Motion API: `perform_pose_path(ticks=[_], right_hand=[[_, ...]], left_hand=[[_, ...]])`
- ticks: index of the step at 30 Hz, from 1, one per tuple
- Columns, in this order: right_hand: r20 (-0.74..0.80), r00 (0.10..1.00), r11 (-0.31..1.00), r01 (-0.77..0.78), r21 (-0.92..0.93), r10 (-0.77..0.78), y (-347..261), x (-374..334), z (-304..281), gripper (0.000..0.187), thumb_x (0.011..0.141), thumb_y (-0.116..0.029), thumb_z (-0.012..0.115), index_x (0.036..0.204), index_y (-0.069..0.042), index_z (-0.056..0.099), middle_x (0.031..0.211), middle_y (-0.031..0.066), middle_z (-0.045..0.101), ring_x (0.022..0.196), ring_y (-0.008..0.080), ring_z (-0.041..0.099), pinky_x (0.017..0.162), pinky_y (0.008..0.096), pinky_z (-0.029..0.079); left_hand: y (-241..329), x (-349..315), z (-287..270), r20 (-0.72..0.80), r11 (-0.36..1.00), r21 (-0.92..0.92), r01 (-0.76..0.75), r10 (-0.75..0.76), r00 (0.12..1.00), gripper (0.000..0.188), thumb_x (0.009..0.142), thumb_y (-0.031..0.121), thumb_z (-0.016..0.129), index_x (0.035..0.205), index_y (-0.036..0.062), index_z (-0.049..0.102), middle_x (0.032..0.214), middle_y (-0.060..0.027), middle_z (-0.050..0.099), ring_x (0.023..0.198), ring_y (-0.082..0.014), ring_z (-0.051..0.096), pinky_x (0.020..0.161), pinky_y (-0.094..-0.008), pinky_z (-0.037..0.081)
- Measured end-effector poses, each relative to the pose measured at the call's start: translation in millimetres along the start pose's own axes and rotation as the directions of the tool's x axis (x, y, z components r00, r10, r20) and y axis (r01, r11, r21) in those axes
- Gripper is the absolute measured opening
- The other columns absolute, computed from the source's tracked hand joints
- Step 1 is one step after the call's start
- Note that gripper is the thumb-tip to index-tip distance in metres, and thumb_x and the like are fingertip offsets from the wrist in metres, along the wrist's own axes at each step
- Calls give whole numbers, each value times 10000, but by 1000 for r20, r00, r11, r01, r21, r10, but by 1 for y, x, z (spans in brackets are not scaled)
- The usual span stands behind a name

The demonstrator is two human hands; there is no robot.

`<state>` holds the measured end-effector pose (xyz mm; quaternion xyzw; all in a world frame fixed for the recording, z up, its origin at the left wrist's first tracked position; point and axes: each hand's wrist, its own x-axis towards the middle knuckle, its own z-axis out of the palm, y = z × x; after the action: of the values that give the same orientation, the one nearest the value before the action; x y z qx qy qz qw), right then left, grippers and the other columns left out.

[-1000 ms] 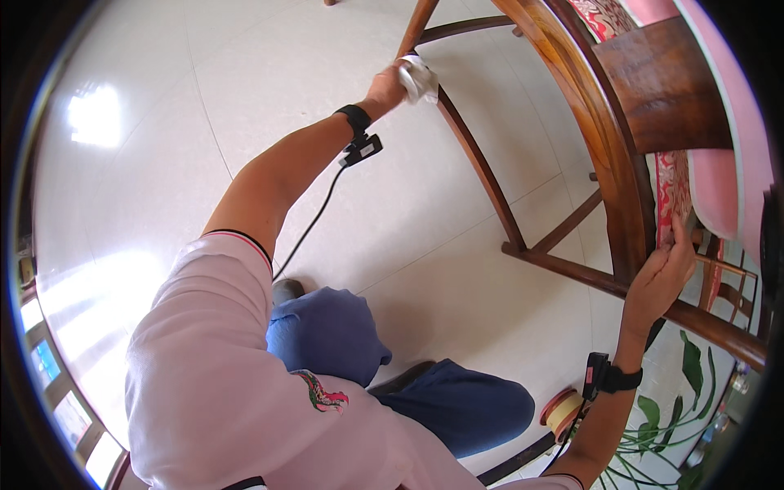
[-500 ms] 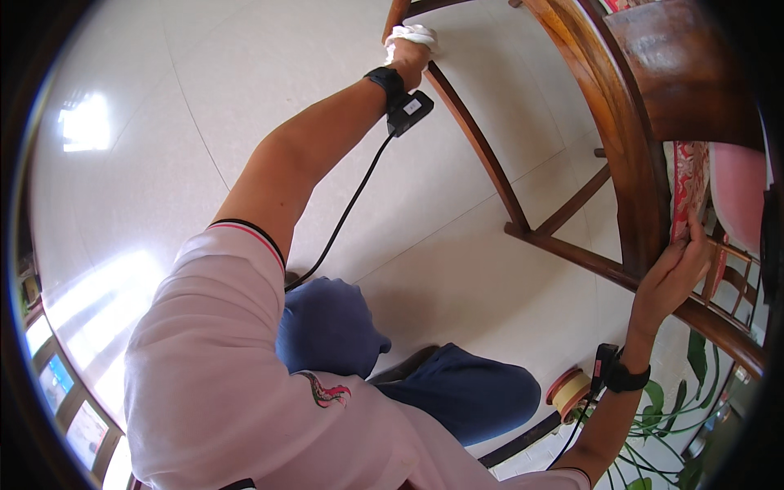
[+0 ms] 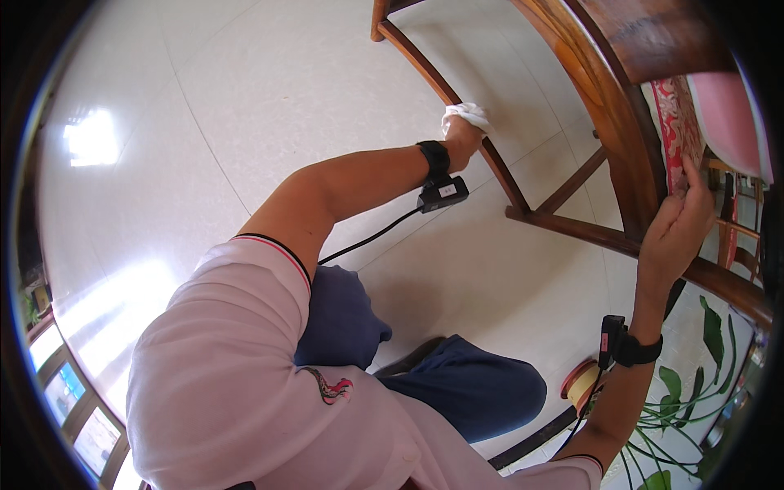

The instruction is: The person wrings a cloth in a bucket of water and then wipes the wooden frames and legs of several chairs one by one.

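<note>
Cloth [image 3: 467, 113] being clasped by left hand [image 3: 465, 140] at chair's [image 3: 621, 122] lower bar [image 3: 504, 173]. Right hand [image 3: 679, 216] being laid against chair's red cushion [image 3: 671, 122]; whether cushion is being gripped cannot be told. Best done with cloth being pressed evenly along bar.

White cloth [image 3: 468, 113]: crumpled, bunched against the low rail [image 3: 420, 65]
Wooden chair [image 3: 581, 77]: glossy brown, standing upright
Cushion [image 3: 674, 122]: red, pale-patterned, at the chair's seat

I've got it pretty bright: white glare on the floor [image 3: 269, 98] well left of the wooden chair [image 3: 616, 122], soft shadows under it, fisheye bending its rails [image 3: 572, 229].
</note>
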<state>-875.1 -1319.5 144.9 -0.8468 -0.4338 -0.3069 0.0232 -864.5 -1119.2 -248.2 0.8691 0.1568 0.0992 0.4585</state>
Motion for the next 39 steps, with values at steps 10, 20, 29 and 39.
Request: perform_pose_path(ticks=[10,20,29,39], right_hand=[[-70,994,996,76,-48,-79,21,-8,3,372,857,-21,464,1215,-75,553,1174,128,588,1089,295,536,957,404,379],[-133,984,992,117,-45,-122,22,-7,10,343,860,-58,511,1194,-122,557,1102,103,601,1007,309,535,894,408,424],[-187,975,992,121,17,-116,-9,20,23,332,867,-95,524,1194,-146,549,1105,76,601,978,295,530,871,402,450],[-146,986,995,76,-59,-83,17,-1,15,339,853,-82,527,1183,-150,564,1069,70,601,923,291,529,839,408,457]], left_hand=[[95,-60,54,218,770,-570,286,-194,956,79,867,69,519,885,116,581,728,0,554,672,-146,551,510,-327,389],[134,-85,72,596,252,-615,747,-471,650,461,818,111,688,1141,130,360,948,-49,541,778,-171,566,584,-314,505],[48,-72,77,526,869,-442,222,51,849,396,789,27,696,1124,90,493,1045,-32,553,984,-195,567,795,-314,520],[112,-61,-10,612,108,-751,652,483,626,414,896,116,601,1277,53,451,1247,-59,538,1115,-180,538,936,-303,453]])
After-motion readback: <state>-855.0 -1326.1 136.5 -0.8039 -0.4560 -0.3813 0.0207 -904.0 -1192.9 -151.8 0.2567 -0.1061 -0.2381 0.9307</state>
